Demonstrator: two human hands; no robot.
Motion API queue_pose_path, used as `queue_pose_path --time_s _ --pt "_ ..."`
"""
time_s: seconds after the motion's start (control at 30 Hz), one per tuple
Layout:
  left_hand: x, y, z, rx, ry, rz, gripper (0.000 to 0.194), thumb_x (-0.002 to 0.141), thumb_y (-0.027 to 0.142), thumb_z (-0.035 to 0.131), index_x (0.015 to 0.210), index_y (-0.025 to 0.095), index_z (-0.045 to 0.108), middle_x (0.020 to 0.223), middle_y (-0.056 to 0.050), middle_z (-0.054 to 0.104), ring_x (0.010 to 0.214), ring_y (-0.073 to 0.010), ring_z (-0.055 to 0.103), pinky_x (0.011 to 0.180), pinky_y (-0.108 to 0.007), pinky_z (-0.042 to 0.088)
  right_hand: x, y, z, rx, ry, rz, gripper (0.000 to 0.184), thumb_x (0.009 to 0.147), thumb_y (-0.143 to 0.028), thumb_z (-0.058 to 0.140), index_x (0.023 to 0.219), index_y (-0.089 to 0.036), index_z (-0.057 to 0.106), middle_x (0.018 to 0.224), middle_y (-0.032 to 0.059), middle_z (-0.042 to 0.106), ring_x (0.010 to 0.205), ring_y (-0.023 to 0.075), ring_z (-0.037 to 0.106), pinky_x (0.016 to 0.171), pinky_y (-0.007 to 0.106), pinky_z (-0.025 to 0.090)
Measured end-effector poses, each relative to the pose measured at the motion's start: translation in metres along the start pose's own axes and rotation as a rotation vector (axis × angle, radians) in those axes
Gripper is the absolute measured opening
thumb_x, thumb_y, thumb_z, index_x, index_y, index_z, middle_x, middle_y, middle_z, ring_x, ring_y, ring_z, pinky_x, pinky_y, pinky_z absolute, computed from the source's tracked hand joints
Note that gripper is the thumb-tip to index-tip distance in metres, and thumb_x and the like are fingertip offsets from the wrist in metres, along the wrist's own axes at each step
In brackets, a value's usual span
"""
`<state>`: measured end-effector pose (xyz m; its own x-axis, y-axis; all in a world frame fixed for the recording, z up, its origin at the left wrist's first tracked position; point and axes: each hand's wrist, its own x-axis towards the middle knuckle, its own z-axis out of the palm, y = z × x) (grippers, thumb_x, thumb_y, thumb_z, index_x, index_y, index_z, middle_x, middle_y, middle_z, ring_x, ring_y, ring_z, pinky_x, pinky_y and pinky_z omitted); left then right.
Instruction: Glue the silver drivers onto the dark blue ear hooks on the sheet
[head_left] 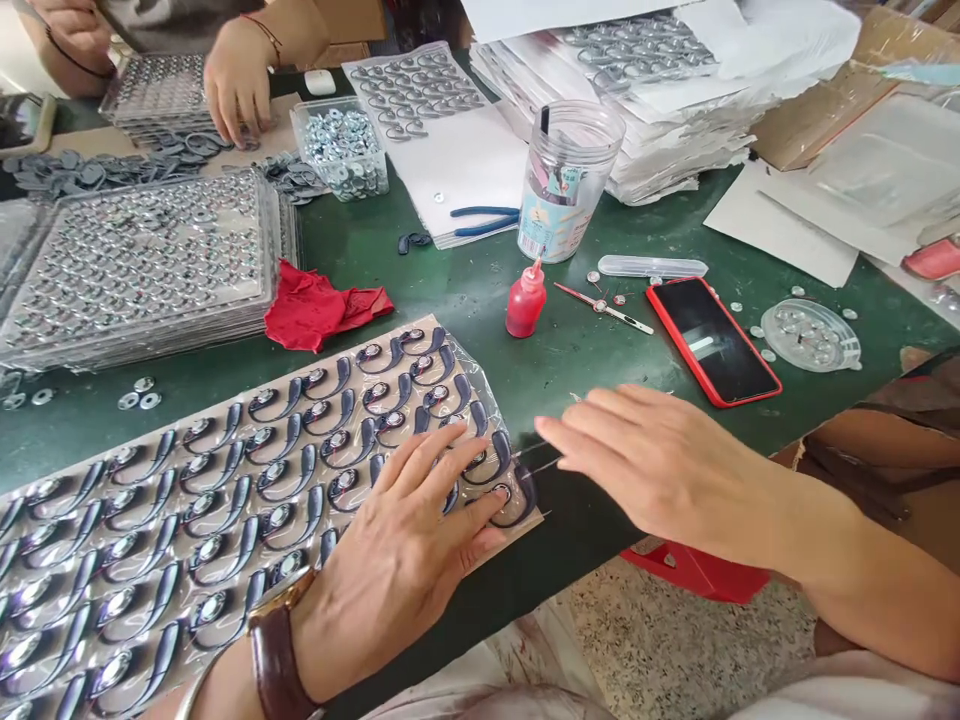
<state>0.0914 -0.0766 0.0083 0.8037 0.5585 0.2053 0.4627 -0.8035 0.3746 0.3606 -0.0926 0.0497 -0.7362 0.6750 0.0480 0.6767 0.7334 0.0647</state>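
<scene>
Left hand (405,545), fingers splayed at lower centre, seemingly steadies ear-hook card (256,492); right hand (649,470), grip unclear; next likely needs it flat.

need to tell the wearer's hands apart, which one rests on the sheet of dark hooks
The left hand, wearing the watch; the right hand, bare-wristed, is beside the sheet.
</scene>
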Motion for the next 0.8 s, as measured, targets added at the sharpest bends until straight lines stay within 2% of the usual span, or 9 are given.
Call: queue_pose_path --time_s 0.13,0.23,0.3,0.37,0.43,0.5,0.57,0.7,0.8 --pt "0.001 0.004 -0.008 -0.034 0.033 -0.02 0.025 0.098 0.026 0.055 0.12 0.021 0.065 0.137 -0.009 0.057 0.131 -0.029 0.05 0.107 -0.053 0.045 0.005 0.001 -0.012 -0.11 0.023 0.021 0.043 0.092 0.002 0.037 0.128 0.001 0.059 0.102 0.0191 0.067 0.095 0.0288 0.061 0.077 0.042 0.051" --pt "0.001 0.008 -0.016 -0.015 0.218 -0.069 0.038 0.097 0.026 0.057 0.133 0.015 0.055 0.13 -0.011 0.062 0.117 -0.0231 0.06 0.1 -0.04 0.05 0.023 -0.011 -0.021 -0.148 0.098 -0.11 0.032 0.094 -0.002 0.041 0.107 -0.003 0.07 0.093 0.0189 0.071 0.087 0.0287 0.067 0.07 0.042 0.055" --pt "0.0 0.008 -0.021 -0.024 0.298 -0.112 0.041 0.098 0.027 0.053 0.136 0.011 0.051 0.114 -0.01 0.069 0.099 -0.0186 0.067 0.084 -0.031 0.055 0.04 -0.021 -0.03 -0.147 0.16 -0.252 0.029 0.095 -0.006 0.043 0.099 -0.006 0.072 0.089 0.0179 0.073 0.081 0.0271 0.069 0.066 0.04 0.058" --pt "-0.003 0.006 -0.026 -0.024 0.314 -0.138 0.029 0.1 0.022 0.044 0.121 0.012 0.06 0.083 -0.003 0.069 0.069 -0.0144 0.064 0.059 -0.026 0.051 0.059 -0.023 -0.037 -0.129 0.208 -0.339 0.03 0.097 -0.009 0.042 0.108 -0.008 0.07 0.092 0.0162 0.074 0.086 0.0263 0.07 0.07 0.04 0.06" --pt "-0.012 0.001 -0.031 0.018 0.322 -0.182 0.025 0.1 0.021 0.04 0.098 0.017 0.065 0.066 0.001 0.061 0.053 -0.0123 0.055 0.047 -0.026 0.042 0.079 -0.011 -0.036 -0.138 0.222 -0.292 0.037 0.098 -0.008 0.038 0.127 -0.011 0.061 0.107 0.0151 0.073 0.107 0.0279 0.067 0.087 0.047 0.058" --pt "-0.026 -0.003 -0.037 0.037 0.349 -0.288 0.021 0.1 0.028 0.047 0.09 0.019 0.064 0.069 0.002 0.064 0.056 -0.0117 0.058 0.049 -0.025 0.044 0.096 0.014 -0.021 -0.219 0.203 -0.147 0.046 0.095 -0.003 0.033 0.135 -0.011 0.053 0.129 0.0167 0.065 0.132 0.0309 0.053 0.106 0.062 0.044" --pt "-0.041 -0.001 -0.04 -0.028 0.389 -0.385 0.017 0.098 0.033 0.054 0.095 0.021 0.065 0.08 0.003 0.069 0.063 -0.0103 0.064 0.053 -0.021 0.049 0.111 0.043 0.006 -0.326 0.179 -0.055 0.043 0.092 -0.004 0.033 0.126 -0.008 0.061 0.13 0.0199 0.063 0.139 0.0352 0.045 0.111 0.069 0.031" --pt "-0.062 0.021 -0.034 -0.144 0.447 -0.322 0.02 0.1 0.026 0.048 0.111 0.022 0.064 0.109 0.001 0.072 0.095 -0.0114 0.07 0.081 -0.016 0.057 0.124 0.082 0.051 -0.4 0.186 -0.061 0.043 0.088 -0.004 0.034 0.097 -0.023 0.072 0.082 0.0058 0.074 0.102 0.0285 0.069 0.108 0.066 0.037" --pt "-0.062 0.039 -0.017 -0.01 0.388 -0.246 0.031 0.103 0.029 0.042 0.124 0.02 0.062 0.128 -0.004 0.065 0.113 -0.0134 0.066 0.092 -0.017 0.055 0.12 0.084 0.044 -0.363 0.187 -0.12 0.038 0.089 -0.004 0.037 0.097 -0.019 0.071 0.077 0.0068 0.07 0.087 0.0252 0.067 0.105 0.061 0.043"
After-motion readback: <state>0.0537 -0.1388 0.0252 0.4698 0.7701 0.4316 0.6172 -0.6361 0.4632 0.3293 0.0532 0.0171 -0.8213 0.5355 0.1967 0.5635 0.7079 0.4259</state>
